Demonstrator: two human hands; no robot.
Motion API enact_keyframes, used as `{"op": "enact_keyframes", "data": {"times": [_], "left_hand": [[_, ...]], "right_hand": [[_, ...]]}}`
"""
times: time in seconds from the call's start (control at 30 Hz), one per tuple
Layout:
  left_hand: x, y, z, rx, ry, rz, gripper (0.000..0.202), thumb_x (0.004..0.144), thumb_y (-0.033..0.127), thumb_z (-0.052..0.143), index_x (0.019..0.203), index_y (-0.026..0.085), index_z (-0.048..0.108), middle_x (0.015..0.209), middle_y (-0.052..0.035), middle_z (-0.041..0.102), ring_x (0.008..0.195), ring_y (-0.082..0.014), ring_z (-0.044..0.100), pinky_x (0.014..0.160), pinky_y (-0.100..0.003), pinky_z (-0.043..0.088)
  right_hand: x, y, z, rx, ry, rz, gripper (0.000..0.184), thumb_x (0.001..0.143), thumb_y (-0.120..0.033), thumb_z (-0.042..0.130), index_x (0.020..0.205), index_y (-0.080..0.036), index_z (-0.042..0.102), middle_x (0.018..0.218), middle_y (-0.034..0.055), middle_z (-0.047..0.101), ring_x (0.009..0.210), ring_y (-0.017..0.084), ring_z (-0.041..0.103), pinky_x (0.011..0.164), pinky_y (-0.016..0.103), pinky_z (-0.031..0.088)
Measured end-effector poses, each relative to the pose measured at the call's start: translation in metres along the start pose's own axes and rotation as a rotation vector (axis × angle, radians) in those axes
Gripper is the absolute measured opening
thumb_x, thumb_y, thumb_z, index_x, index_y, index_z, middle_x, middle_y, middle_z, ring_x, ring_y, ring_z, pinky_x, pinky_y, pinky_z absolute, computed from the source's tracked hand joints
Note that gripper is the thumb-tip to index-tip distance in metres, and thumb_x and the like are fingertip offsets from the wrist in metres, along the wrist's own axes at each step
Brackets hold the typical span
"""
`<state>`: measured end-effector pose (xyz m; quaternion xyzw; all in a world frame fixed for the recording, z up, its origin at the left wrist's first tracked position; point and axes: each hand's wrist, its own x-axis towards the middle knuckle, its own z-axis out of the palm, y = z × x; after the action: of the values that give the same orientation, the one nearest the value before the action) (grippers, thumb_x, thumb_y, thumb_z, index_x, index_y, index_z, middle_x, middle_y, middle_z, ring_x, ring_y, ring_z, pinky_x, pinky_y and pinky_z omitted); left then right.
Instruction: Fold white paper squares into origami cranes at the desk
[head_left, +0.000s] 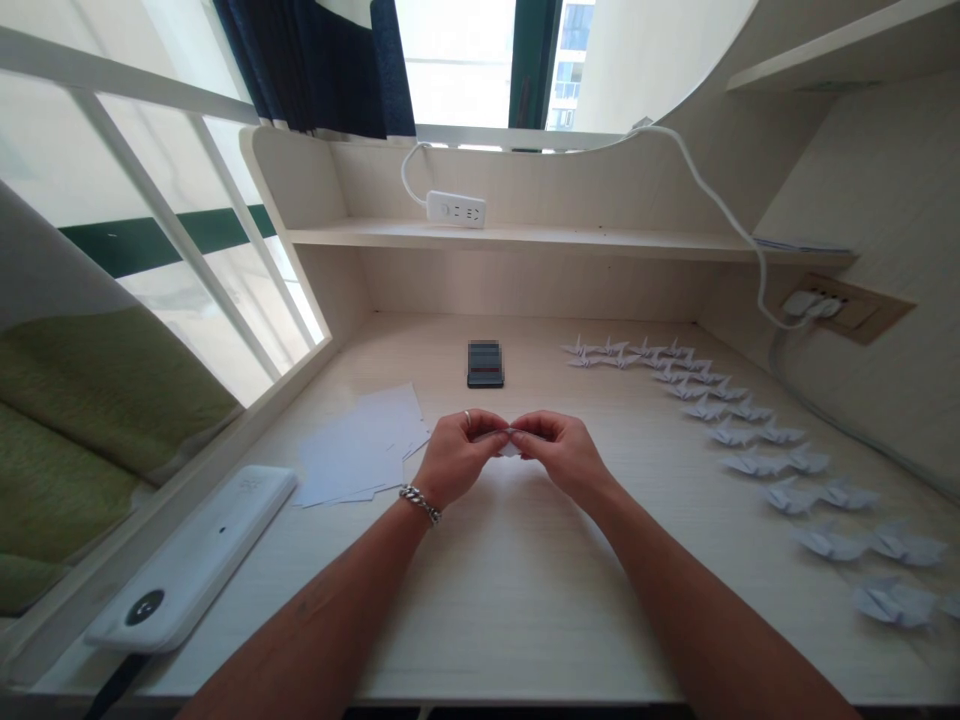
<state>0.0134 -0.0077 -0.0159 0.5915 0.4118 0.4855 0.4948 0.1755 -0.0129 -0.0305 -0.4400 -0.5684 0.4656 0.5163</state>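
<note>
Between my two hands, just above the desk's middle, is a small folded piece of white paper (510, 449). My left hand (459, 455), with a ring and a chain bracelet, pinches its left side. On the opposite side the fingers of my right hand (564, 450) pinch it too. Most of the paper is hidden behind my fingers and thumbs. To the left of my left hand lie several loose white paper sheets (352, 450), overlapping. Folded white paper cranes (705, 408) stand in rows along the right side of the desk.
A small dark device (485, 364) lies beyond my hands. At the left edge rests a long white device (202, 555) with a round dial and a dark strap. A power strip (455, 209) sits on the shelf (540, 238); its white cable runs to a wall socket (855, 308).
</note>
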Motion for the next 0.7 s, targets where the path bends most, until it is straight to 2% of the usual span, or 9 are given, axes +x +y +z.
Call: {"op": "enact_keyframes", "data": {"times": [0.1, 0.4, 0.7], "left_hand": [[0.0, 0.001, -0.001, 0.026, -0.002, 0.006, 0.015, 0.066, 0.023, 0.075, 0.075, 0.012, 0.071, 0.068, -0.0053, 0.07, 0.061, -0.0139, 0.063, 0.063, -0.026, 0.052], [-0.001, 0.01, 0.002, -0.078, 0.015, -0.083, 0.013, 0.061, 0.02, 0.076, 0.071, 0.012, 0.071, 0.064, -0.0038, 0.069, 0.059, -0.0128, 0.062, 0.061, -0.025, 0.053], [0.001, 0.004, -0.001, -0.179, -0.025, -0.15, 0.021, 0.058, 0.021, 0.08, 0.072, 0.011, 0.069, 0.066, -0.004, 0.068, 0.062, -0.0132, 0.063, 0.062, -0.026, 0.054]], "right_hand": [[0.0, 0.0, 0.0, 0.003, -0.021, 0.008, 0.022, 0.067, -0.033, 0.073, 0.081, -0.015, 0.072, 0.073, 0.0049, 0.069, 0.063, 0.016, 0.061, 0.061, 0.03, 0.051], [-0.005, -0.012, 0.005, 0.166, 0.038, 0.131, 0.021, 0.06, -0.03, 0.077, 0.076, -0.017, 0.073, 0.069, 0.0024, 0.07, 0.065, 0.016, 0.065, 0.062, 0.03, 0.056], [-0.004, -0.012, 0.004, 0.179, 0.031, 0.12, 0.025, 0.058, -0.032, 0.08, 0.077, -0.016, 0.076, 0.072, 0.0052, 0.072, 0.065, 0.018, 0.066, 0.062, 0.032, 0.058]]}}
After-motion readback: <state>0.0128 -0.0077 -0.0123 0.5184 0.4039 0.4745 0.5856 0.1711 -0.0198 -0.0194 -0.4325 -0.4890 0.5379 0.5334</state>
